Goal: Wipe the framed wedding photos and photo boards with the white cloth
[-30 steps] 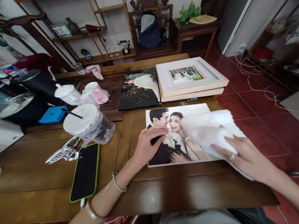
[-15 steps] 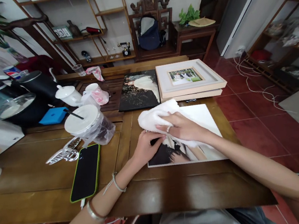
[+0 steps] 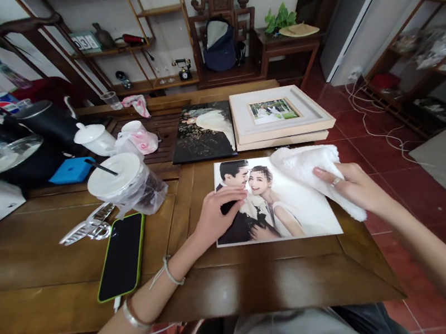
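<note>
A wedding photo panel (image 3: 297,209) lies flat on the wooden table in front of me, showing a couple against a white background. My left hand (image 3: 218,216) rests on the panel's left part with its fingers stretched out, holding nothing. At the panel's right side, my right hand (image 3: 351,186) grips a fluffy white cloth (image 3: 305,168), thumb on top. The cloth covers the panel's upper right corner and hangs past its right edge.
Behind the panel lie a dark photo panel (image 3: 203,136) and stacked pale frames (image 3: 310,116). To the left are a phone (image 3: 122,256) with a green case, a silver hair claw (image 3: 88,225), a lidded cup in a plastic bag (image 3: 141,185), a blue box (image 3: 71,170) and a white teapot (image 3: 94,139).
My right hand has swept the white cloth from the panel's upper left to its right edge, uncovering the couple. My left hand stays on the panel's left part, its fingers now flatter.
</note>
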A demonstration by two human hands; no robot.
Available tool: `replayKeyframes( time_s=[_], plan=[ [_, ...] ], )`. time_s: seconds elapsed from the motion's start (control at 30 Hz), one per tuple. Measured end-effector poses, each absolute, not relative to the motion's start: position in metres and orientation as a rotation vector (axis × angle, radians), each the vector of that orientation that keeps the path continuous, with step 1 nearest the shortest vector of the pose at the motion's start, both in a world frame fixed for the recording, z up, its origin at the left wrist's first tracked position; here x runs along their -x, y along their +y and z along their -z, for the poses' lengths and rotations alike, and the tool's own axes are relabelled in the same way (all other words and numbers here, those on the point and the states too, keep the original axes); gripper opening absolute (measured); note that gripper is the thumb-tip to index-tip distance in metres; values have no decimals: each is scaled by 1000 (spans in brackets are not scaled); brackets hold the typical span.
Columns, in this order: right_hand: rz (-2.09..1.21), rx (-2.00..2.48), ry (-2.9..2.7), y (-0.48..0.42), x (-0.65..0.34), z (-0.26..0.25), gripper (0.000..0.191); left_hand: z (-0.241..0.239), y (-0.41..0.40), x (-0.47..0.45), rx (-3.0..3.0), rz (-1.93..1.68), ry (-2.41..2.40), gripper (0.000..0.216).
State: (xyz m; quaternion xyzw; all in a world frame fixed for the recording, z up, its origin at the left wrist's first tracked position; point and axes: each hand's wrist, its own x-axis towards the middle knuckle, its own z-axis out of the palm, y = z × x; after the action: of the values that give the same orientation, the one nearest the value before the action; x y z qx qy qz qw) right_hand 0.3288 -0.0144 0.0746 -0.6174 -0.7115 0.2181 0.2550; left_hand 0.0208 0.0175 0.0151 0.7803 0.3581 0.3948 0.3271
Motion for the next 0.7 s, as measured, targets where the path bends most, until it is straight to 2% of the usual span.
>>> replayKeyframes(
  time_s=[0.1, 0.27, 0.53, 0.7],
  plan=[
    [-524, 1602, -2018, -18, -330, -73, 39, -15, 18, -19, -2042, -1048, 960, 16],
    [-401, 1443, -2180, -14, -322, -66, 30, -14, 18, -15, -2129, -919, 1110, 47],
    [-230, 1345, -2423, 19, -299, -60, 24, -10, 18, -15, -2227, -786, 1155, 50],
    [-187, 1253, -2459, 5, -296, -59, 13, -10, 17, -16, -2236, -781, 1168, 51]
  ],
)
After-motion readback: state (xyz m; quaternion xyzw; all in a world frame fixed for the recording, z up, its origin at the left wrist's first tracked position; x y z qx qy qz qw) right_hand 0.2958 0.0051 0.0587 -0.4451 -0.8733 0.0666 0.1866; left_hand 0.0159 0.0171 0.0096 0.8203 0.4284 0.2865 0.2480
